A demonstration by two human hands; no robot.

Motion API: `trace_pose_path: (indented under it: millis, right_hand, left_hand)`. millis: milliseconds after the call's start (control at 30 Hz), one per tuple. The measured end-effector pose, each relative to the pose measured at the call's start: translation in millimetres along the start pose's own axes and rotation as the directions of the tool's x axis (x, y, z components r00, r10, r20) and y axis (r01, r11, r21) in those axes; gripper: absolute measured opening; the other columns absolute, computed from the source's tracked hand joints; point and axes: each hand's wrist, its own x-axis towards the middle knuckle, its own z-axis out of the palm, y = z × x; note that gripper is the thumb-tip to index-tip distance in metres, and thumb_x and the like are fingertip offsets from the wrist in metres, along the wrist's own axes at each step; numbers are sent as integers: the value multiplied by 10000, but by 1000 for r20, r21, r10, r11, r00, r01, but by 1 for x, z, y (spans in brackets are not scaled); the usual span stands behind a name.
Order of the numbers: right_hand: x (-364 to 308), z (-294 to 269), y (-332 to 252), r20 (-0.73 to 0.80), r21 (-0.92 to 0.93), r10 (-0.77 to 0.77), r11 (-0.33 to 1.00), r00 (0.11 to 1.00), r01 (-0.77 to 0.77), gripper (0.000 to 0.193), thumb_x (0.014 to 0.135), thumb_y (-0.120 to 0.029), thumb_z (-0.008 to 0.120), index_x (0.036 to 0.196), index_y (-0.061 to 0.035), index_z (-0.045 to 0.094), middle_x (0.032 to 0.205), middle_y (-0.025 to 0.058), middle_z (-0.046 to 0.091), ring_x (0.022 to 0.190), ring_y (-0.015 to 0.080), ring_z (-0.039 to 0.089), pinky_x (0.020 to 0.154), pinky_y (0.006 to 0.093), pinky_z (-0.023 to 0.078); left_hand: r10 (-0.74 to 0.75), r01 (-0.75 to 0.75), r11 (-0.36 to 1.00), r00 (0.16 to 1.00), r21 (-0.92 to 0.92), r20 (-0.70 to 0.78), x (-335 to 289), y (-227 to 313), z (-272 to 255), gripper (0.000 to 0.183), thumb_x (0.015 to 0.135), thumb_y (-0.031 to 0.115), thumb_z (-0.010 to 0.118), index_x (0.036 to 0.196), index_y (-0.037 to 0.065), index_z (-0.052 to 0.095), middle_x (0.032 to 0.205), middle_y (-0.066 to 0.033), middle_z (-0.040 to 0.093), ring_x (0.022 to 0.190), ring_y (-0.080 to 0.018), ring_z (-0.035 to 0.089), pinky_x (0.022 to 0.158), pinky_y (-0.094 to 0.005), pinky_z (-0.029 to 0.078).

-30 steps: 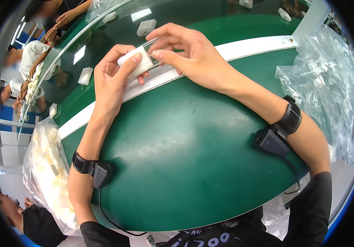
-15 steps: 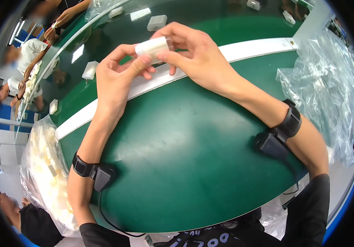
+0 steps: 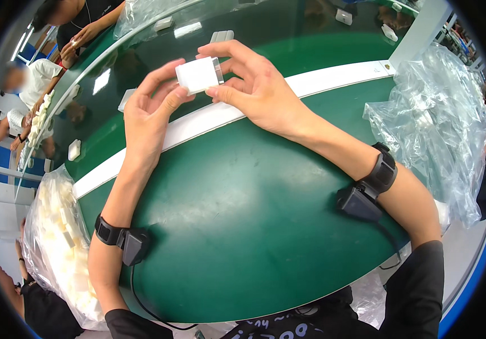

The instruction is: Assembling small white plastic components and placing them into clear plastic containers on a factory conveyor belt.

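In front of me, above the white rail, I hold up a small white boxy block (image 3: 195,76) with a clear plastic piece at its right end. My left hand (image 3: 148,116) is closed on the block's left end, thumb below and index finger above. Thumb and fingers of my right hand (image 3: 265,90) grip the right end, around the clear piece. A broad white face of the block is turned toward me. The remaining fingers of both hands are curled behind it and partly hidden.
A white rail (image 3: 203,125) divides the green tabletop (image 3: 243,226) from a dark green surface (image 3: 288,34) bearing several white blocks. A clear bag of off-white pieces (image 3: 65,237) stands at left. Crumpled clear plastic bags (image 3: 435,130) lie at right. Other people work at far left.
Both hands have turned the block, so its broad face now shows instead of a narrower side. The fingers have shifted along its ends. The whole view has moved slightly.
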Motion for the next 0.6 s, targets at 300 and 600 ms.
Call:
trace_pose_path:
  millis: [300, 600]
  right_hand:
    - [0, -2, -8, 19, 10, 152, 988, 988, -152, 297, 917, -107, 623, 1174, 36, 581, 1085, 136, 652, 989, 182, 634, 855, 325, 550]
    - [-1, 0, 3, -20, -6, 46, 999, 999, -46, 285, 902, -203, 702, 1053, 29, 636, 871, 43, 636, 741, 84, 567, 659, 255, 454]
  left_hand:
    - [-56, 55, 990, 998, 130, 2, -4, 7, -3, 318, 920, 56, 684, 1211, -61, 630, 1157, -172, 635, 811, -235, 724, 760, -313, 606]
    - [-22, 10, 980, 998, 201, 61, -6, 8, -3, 276, 956, 55, 621, 1175, -112, 606, 1140, -186, 656, 848, -259, 734, 790, -346, 617]
